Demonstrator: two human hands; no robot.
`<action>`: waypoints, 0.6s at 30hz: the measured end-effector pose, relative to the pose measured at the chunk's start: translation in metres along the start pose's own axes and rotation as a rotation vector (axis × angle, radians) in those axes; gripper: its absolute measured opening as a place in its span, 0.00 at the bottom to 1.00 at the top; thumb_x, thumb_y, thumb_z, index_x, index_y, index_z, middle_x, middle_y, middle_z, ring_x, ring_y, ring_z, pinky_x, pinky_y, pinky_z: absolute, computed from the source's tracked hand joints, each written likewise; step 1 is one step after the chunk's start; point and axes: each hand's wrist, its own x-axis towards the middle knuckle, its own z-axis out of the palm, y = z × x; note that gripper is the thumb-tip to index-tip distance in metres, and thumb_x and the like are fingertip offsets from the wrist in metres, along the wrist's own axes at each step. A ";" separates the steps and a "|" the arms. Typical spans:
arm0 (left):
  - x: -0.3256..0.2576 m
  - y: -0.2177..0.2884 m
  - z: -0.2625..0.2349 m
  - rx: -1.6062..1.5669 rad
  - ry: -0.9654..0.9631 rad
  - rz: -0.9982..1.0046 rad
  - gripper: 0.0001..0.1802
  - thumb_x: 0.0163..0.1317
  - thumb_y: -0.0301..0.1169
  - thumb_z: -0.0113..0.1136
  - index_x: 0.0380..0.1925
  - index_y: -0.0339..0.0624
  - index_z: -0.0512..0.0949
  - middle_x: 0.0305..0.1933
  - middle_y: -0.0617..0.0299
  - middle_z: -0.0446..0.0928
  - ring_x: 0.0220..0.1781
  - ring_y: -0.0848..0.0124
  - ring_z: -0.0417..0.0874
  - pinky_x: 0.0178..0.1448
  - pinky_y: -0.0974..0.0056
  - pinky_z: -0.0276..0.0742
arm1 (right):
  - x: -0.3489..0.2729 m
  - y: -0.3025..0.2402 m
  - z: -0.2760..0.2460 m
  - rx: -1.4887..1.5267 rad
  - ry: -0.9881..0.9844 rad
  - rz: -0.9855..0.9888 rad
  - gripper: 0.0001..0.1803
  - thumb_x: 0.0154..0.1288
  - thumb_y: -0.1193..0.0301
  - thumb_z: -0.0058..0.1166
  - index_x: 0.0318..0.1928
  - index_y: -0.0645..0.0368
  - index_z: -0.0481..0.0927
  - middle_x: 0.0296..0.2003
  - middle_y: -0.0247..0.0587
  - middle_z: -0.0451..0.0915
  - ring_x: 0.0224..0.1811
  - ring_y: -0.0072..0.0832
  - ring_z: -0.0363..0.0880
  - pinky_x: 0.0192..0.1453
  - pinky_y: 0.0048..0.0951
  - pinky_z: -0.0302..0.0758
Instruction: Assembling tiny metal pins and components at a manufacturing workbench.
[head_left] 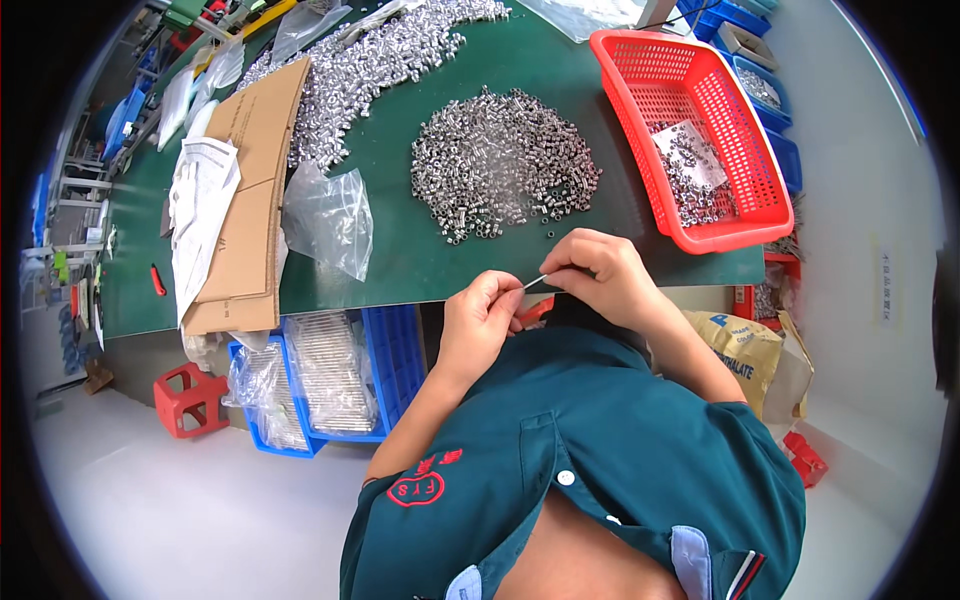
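Both my hands meet just off the near edge of the green table. My left hand [483,312] is closed, pinching one end of a thin pale rod [535,282]. My right hand [603,272] pinches the rod's other end between thumb and forefinger. Too little of the rod shows to tell its exact kind. Beyond the hands on the table lies a round pile of small silvery metal rings [480,165], some of them loose at its near side. Something orange-red [536,312] shows below the left fingers, partly hidden.
A red plastic basket [655,185] with small metal parts stands at the right. A larger heap of metal parts [400,60] spreads at the back left. Cardboard [240,220], a clear bag [328,215] and a red-handled tool [158,280] lie left. Blue crates [392,350] stand below.
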 end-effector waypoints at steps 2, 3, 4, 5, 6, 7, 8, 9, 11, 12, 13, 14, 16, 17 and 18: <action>0.000 0.004 -0.003 -0.059 -0.019 -0.035 0.06 0.67 0.26 0.52 0.38 0.35 0.75 0.27 0.62 0.78 0.24 0.78 0.77 0.29 0.74 0.74 | 0.005 -0.009 0.001 -0.091 -0.013 -0.134 0.06 0.49 0.81 0.61 0.30 0.64 0.79 0.29 0.41 0.78 0.33 0.33 0.80 0.36 0.28 0.76; 0.000 0.007 -0.005 -0.120 -0.042 -0.071 0.06 0.67 0.26 0.51 0.38 0.35 0.75 0.27 0.62 0.78 0.24 0.78 0.77 0.29 0.74 0.75 | 0.006 -0.011 0.001 -0.031 -0.062 -0.123 0.06 0.50 0.82 0.61 0.30 0.64 0.79 0.29 0.40 0.78 0.32 0.31 0.80 0.35 0.27 0.76; -0.003 0.005 -0.002 -0.222 -0.101 -0.078 0.06 0.67 0.27 0.51 0.39 0.36 0.75 0.27 0.62 0.78 0.24 0.78 0.78 0.29 0.73 0.75 | 0.003 -0.013 0.001 0.028 -0.113 -0.117 0.05 0.51 0.82 0.60 0.30 0.65 0.78 0.29 0.40 0.78 0.31 0.29 0.81 0.35 0.26 0.76; -0.002 0.003 0.000 -0.247 -0.133 -0.090 0.07 0.68 0.27 0.50 0.41 0.37 0.74 0.28 0.62 0.78 0.24 0.77 0.78 0.29 0.73 0.76 | -0.001 -0.012 0.004 0.156 -0.107 0.056 0.04 0.52 0.83 0.59 0.30 0.66 0.78 0.28 0.38 0.78 0.30 0.25 0.81 0.33 0.24 0.76; -0.001 0.003 0.000 -0.259 -0.141 -0.082 0.07 0.68 0.28 0.51 0.41 0.37 0.73 0.28 0.62 0.78 0.24 0.77 0.79 0.29 0.72 0.76 | -0.001 -0.010 0.007 0.200 -0.100 0.095 0.05 0.54 0.83 0.59 0.32 0.66 0.78 0.27 0.37 0.78 0.29 0.22 0.80 0.32 0.22 0.75; 0.000 0.004 0.001 -0.326 -0.142 -0.097 0.07 0.68 0.28 0.49 0.38 0.37 0.74 0.28 0.62 0.78 0.25 0.78 0.78 0.30 0.73 0.76 | -0.002 -0.010 0.008 0.188 -0.088 0.155 0.07 0.53 0.82 0.60 0.35 0.65 0.78 0.28 0.37 0.79 0.30 0.20 0.80 0.33 0.22 0.75; 0.000 0.000 0.000 -0.417 -0.183 -0.115 0.07 0.69 0.29 0.49 0.39 0.36 0.73 0.30 0.61 0.78 0.26 0.76 0.79 0.31 0.72 0.77 | -0.003 -0.012 0.010 0.196 -0.065 0.215 0.08 0.52 0.78 0.62 0.35 0.63 0.80 0.28 0.36 0.78 0.29 0.20 0.78 0.33 0.23 0.75; 0.000 -0.006 0.000 -0.455 -0.216 -0.098 0.08 0.67 0.28 0.51 0.42 0.36 0.72 0.30 0.59 0.78 0.28 0.72 0.81 0.33 0.69 0.78 | -0.005 -0.017 0.010 0.191 -0.065 0.250 0.07 0.52 0.79 0.61 0.34 0.63 0.80 0.28 0.37 0.79 0.30 0.20 0.79 0.34 0.23 0.76; -0.001 -0.009 0.001 -0.480 -0.272 -0.105 0.09 0.67 0.28 0.50 0.44 0.35 0.72 0.33 0.58 0.79 0.31 0.71 0.82 0.36 0.68 0.79 | -0.011 -0.011 0.013 0.225 -0.078 0.235 0.07 0.52 0.79 0.61 0.34 0.64 0.80 0.28 0.38 0.79 0.30 0.21 0.80 0.35 0.23 0.77; -0.003 -0.010 0.000 -0.485 -0.273 -0.107 0.09 0.67 0.28 0.50 0.44 0.35 0.71 0.33 0.58 0.79 0.32 0.71 0.82 0.37 0.68 0.79 | -0.011 -0.017 0.010 0.158 -0.109 0.217 0.08 0.52 0.79 0.61 0.35 0.64 0.81 0.29 0.39 0.78 0.32 0.23 0.81 0.36 0.24 0.77; -0.004 -0.011 -0.001 -0.490 -0.263 -0.104 0.09 0.67 0.28 0.50 0.44 0.35 0.71 0.33 0.58 0.79 0.32 0.70 0.82 0.37 0.68 0.80 | -0.008 -0.015 0.010 0.164 -0.112 0.197 0.08 0.52 0.79 0.61 0.35 0.64 0.81 0.29 0.39 0.78 0.32 0.23 0.81 0.36 0.24 0.77; -0.004 -0.013 -0.001 -0.504 -0.259 -0.108 0.10 0.67 0.28 0.50 0.45 0.34 0.71 0.34 0.57 0.79 0.32 0.70 0.82 0.37 0.68 0.80 | -0.009 -0.012 0.008 0.173 -0.129 0.161 0.08 0.53 0.79 0.60 0.36 0.64 0.81 0.29 0.40 0.78 0.31 0.24 0.80 0.36 0.24 0.76; -0.004 -0.015 -0.003 -0.512 -0.233 -0.122 0.08 0.67 0.28 0.50 0.43 0.35 0.71 0.33 0.57 0.79 0.32 0.70 0.82 0.36 0.68 0.80 | -0.007 -0.009 0.005 0.060 -0.079 0.088 0.11 0.53 0.81 0.58 0.39 0.62 0.81 0.30 0.40 0.78 0.29 0.26 0.78 0.35 0.26 0.75; -0.002 -0.015 -0.004 -0.527 -0.223 -0.143 0.08 0.67 0.29 0.50 0.42 0.36 0.71 0.33 0.57 0.79 0.31 0.69 0.83 0.35 0.68 0.80 | -0.005 -0.005 0.004 0.033 0.015 0.066 0.13 0.52 0.81 0.58 0.40 0.62 0.80 0.29 0.40 0.77 0.28 0.26 0.77 0.34 0.27 0.75; 0.000 -0.017 -0.003 -0.546 -0.205 -0.157 0.07 0.67 0.29 0.51 0.40 0.37 0.71 0.32 0.57 0.79 0.29 0.68 0.83 0.33 0.68 0.80 | -0.003 -0.006 -0.001 -0.064 0.080 0.057 0.13 0.51 0.81 0.58 0.40 0.63 0.80 0.29 0.41 0.77 0.29 0.28 0.77 0.33 0.28 0.75</action>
